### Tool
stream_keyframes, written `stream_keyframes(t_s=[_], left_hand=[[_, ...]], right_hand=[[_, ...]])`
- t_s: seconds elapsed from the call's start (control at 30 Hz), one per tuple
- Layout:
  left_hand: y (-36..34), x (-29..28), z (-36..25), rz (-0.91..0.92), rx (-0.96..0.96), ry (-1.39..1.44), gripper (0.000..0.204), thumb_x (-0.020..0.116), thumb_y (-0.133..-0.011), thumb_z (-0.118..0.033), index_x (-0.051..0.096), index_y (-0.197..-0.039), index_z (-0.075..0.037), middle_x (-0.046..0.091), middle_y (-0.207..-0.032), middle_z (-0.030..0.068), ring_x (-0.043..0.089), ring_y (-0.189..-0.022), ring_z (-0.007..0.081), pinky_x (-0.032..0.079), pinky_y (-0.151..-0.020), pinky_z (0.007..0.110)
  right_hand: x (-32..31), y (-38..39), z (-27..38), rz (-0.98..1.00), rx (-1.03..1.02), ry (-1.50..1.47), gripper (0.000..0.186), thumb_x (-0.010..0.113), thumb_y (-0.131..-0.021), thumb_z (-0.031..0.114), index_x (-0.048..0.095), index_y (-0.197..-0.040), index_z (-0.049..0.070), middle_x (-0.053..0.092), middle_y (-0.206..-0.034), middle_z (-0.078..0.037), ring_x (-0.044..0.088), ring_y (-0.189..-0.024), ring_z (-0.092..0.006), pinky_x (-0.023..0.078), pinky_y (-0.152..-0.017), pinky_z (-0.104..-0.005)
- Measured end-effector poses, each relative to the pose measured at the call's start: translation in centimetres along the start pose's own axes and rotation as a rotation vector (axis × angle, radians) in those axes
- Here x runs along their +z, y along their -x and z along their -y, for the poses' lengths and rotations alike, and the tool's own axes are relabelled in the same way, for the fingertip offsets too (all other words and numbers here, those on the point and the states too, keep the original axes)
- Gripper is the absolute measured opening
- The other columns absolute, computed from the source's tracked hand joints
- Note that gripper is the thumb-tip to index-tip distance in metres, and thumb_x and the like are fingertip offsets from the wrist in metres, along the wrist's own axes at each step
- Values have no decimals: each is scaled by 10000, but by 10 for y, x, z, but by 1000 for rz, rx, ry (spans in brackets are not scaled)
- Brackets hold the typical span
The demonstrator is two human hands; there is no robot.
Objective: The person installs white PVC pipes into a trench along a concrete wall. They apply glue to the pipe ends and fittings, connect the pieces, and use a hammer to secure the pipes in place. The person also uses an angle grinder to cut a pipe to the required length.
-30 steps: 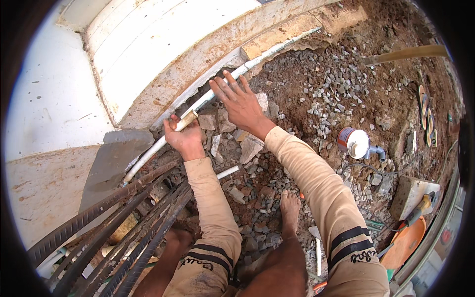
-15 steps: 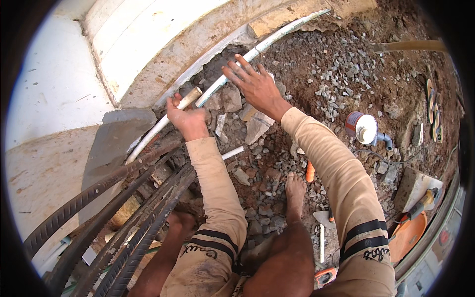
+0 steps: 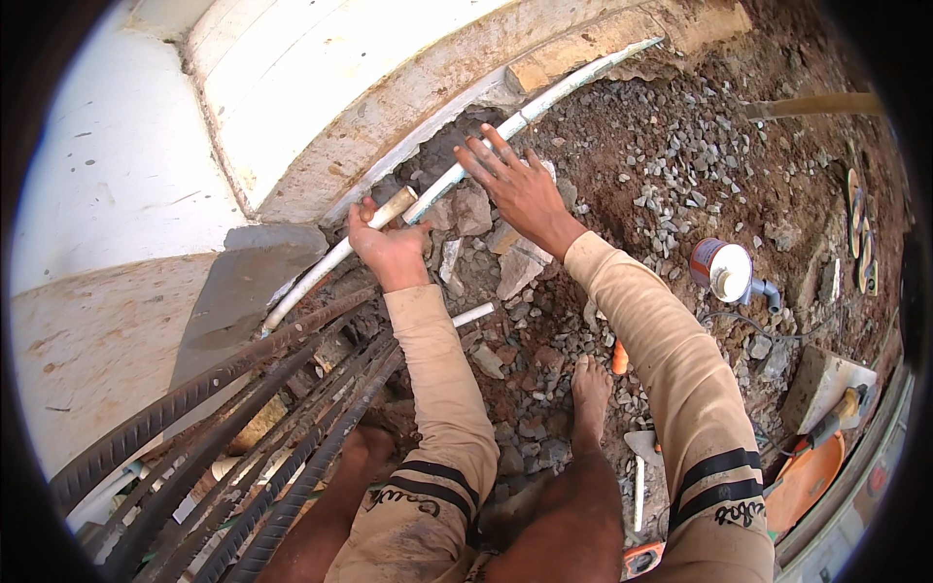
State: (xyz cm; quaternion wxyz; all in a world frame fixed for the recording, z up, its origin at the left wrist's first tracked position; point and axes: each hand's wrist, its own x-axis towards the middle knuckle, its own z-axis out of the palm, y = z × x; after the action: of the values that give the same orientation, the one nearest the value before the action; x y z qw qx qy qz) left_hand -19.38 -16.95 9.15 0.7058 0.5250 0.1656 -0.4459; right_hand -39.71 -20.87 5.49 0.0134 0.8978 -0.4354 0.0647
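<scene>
A second ago the left pipe (image 3: pixel 326 269) overlapped the far pipe's (image 3: pixel 539 104) near end; now both ends show side by side, unjoined. My left hand (image 3: pixel 394 255) holds the left pipe; my right hand (image 3: pixel 530 199), fingers spread, reaches over the far pipe, beside gravel (image 3: pixel 671 185).

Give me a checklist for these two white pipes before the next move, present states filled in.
1. Left hand gripping the brown-ended white pipe: ok.
2. Right hand wrapped around the long white pipe: not ok; fingers are spread over it.
3. Pipe ends joined: not ok; they lie close together, unconnected.
4. Inside of the brown end clean: cannot tell.
5. Left sleeve clear of the rebar: cannot tell; they overlap in view.
6. Tin clear of both hands: ok.
</scene>
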Motion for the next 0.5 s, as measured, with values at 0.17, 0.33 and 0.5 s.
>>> stream_keyframes(t_s=[0.17,0.33,0.5], left_hand=[[-11,-4,3,-22,20,64,262,515,-1085,-447,554,-928,-241,574,-1277,-88,371,-1445,270,-41,-1130,848],[-16,-9,6,42,-6,98,258,528,-1087,-423,514,-896,-249,559,-1275,-144,357,-1443,245,-54,-1141,848],[-21,-10,8,48,-3,89,276,542,-1076,-430,521,-868,-250,573,-1251,-151,369,-1433,213,-73,-1159,807]], right_hand=[[3,-6,4,4,14,-10,855,579,-932,7,260,-1698,213,326,-1731,-33,172,-1646,-280,499,-1148,-599],[10,-5,3,6,25,5,857,573,-941,8,240,-1703,215,303,-1736,-35,163,-1647,-283,517,-1143,-587],[7,-6,5,12,25,19,806,564,-987,53,232,-1703,217,292,-1739,-32,153,-1648,-281,520,-1143,-586]])
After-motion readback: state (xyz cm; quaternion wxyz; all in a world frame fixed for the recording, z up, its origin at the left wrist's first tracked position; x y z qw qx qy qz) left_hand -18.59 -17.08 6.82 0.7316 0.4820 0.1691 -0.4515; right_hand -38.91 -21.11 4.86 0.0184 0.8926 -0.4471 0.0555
